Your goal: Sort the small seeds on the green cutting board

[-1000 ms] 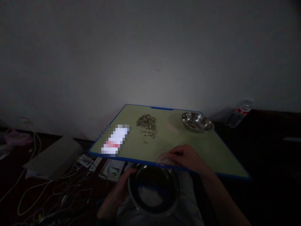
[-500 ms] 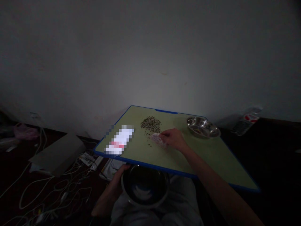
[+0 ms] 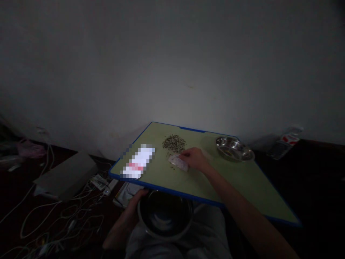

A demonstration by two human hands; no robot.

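Translucent plastic piece: just nearer than the seed pile, long axis slanting rightward toward the person.
Right hand: grip closed on its upper edge.
Left hand: gripping bowl, nearer than the pile.
Around pile: pixelated white panel left, steel basin right, loose seeds nearer.

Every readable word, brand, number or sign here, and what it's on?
None readable.
Screen on the table: pixelated, unreadable.
Bottle at right: red-and-white label, too dark and blurred to read.
Plastic piece in the right hand: no text discernible.
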